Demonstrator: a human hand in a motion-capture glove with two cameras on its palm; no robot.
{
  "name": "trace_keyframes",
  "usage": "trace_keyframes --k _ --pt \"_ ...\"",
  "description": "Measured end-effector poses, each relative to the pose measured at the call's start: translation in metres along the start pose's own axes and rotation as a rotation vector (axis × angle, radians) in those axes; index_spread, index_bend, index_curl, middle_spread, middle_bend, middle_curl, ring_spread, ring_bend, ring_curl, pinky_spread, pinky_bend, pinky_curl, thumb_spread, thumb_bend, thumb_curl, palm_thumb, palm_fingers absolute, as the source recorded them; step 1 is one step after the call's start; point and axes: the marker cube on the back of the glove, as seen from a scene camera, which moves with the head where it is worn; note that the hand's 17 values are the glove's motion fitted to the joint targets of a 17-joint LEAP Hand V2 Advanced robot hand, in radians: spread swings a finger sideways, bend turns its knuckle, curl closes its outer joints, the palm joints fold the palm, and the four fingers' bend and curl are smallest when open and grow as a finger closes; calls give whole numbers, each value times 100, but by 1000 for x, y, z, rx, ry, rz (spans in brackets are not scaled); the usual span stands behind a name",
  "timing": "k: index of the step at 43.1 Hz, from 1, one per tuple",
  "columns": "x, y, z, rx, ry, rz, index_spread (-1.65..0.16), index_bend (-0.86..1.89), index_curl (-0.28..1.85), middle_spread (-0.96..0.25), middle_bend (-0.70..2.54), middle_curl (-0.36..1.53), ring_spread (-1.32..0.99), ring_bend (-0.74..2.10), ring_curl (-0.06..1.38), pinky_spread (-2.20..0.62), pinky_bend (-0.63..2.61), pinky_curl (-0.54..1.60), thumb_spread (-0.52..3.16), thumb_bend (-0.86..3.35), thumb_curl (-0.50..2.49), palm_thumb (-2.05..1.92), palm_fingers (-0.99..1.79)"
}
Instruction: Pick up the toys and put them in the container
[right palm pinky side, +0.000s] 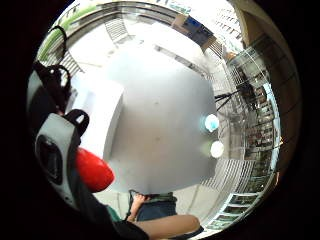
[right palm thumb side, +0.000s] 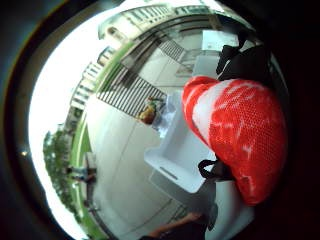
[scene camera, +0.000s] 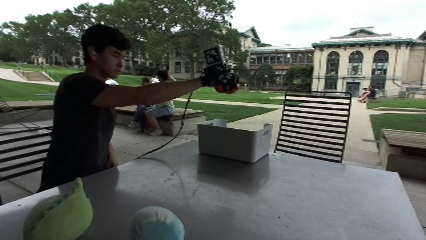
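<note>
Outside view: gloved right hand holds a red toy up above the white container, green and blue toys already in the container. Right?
Not quite. The right hand does hold the red toy above the white container, but the green toy and blue toy lie on the table, at its near edge, not in the container. The outside view shows it.

The outside view looks across the worktop from its near edge. Both palm views look down from high above, sharing the white container with it.
</note>
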Motion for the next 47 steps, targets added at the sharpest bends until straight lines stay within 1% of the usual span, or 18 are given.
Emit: trace_keyframes --k 3,6,7,10,11,17,21,26,30,31,32,33,34,35,37,41,47 --pt "-13 -2 4 -11 -23 14 -41 14 37 -44 51 53 -47 100 48 -43 94 39 81 13 88 69 94" --pt "-45 -6 16 -42 -48 95 -41 13 37 -44 50 54 -47 99 48 -43 95 39 82 12 89 69 94" --pt "-56 -6 20 -53 -51 91 -41 13 36 -44 50 54 -47 99 47 -43 95 39 83 12 89 69 93" --pt "-82 -2 29 -79 -86 -2 -41 13 36 -44 49 55 -47 99 48 -43 96 39 84 11 90 69 92" --pt "-86 -2 32 -84 -85 -4 -41 13 36 -44 49 55 -47 99 47 -43 96 39 84 11 90 68 91" --pt "-93 -6 50 -115 -33 41 -40 11 33 -44 47 57 -47 99 47 -42 98 39 88 8 91 67 89" --pt "-99 -10 59 -130 -46 74 -40 9 31 -43 46 58 -47 100 48 -42 102 39 91 7 90 65 85" --pt "-85 -10 73 -171 96 92 -39 5 26 -43 46 59 -47 102 48 -41 107 40 96 3 88 60 78" --pt "-40 -12 85 -213 326 290 -38 5 23 -42 44 60 -46 103 49 -40 113 41 105 -1 84 52 70" --pt "-37 -13 86 -215 337 306 -37 11 24 -32 23 54 -39 76 40 -31 114 42 105 -23 72 18 7" --pt "-41 -12 87 -214 308 277 -37 20 31 -29 21 56 -34 76 48 -27 120 49 105 -21 69 11 -5" --pt "-52 -11 86 -211 248 211 -37 20 32 -26 20 56 -31 72 48 -25 122 50 105 -19 67 5 -7" --pt "-65 -9 84 -207 173 126 -36 20 32 -24 18 54 -28 64 45 -22 121 48 104 -19 64 -2 -12" --pt "-77 -8 83 -204 108 49 -36 18 30 -22 16 52 -26 60 42 -20 121 46 104 -16 62 -5 -10" --pt "-89 -6 81 -200 50 -37 -35 17 29 -18 15 50 -23 54 37 -16 122 44 103 -13 59 -9 -8" --pt "-83 -4 75 -196 56 -83 -35 16 29 -13 15 47 -18 47 31 -11 122 41 103 -10 52 -11 -8" --pt "-83 1 56 -188 -70 -80 -34 15 29 -9 16 45 -12 43 29 -5 117 39 104 -9 45 -11 -10"
